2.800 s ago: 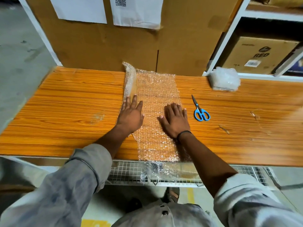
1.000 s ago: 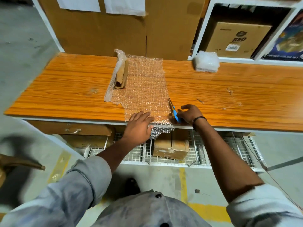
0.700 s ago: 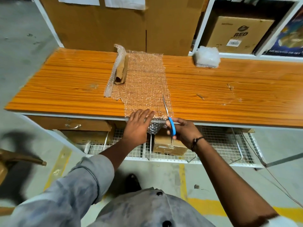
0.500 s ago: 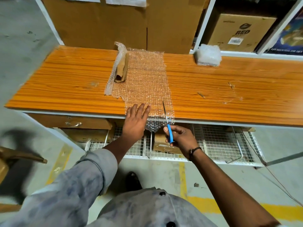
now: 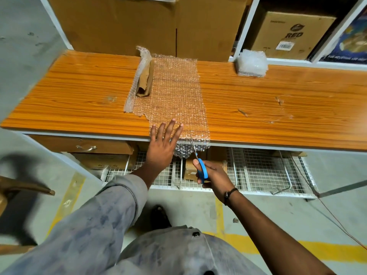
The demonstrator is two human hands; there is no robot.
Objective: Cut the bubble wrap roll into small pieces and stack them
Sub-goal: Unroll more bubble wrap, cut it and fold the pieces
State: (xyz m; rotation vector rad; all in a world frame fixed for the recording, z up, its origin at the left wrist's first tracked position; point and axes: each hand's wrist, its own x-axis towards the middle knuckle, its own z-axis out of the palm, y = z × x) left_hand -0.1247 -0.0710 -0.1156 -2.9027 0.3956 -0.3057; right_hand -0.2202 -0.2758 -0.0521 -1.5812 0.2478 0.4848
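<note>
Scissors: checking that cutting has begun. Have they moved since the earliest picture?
Yes. The scissors left the tabletop; the right hand holds them below its front edge, blades at the bubble wrap.

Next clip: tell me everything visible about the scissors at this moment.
The scissors have blue handles, plastic by the look, and thin silvery metal blades. The right hand grips the handles just below the front edge of the table, fingers curled round them. The blades point up and away from the person, nearly together, with their tips at the part of the bubble wrap sheet that hangs over that edge. Whether they have cut into it cannot be told.
</note>
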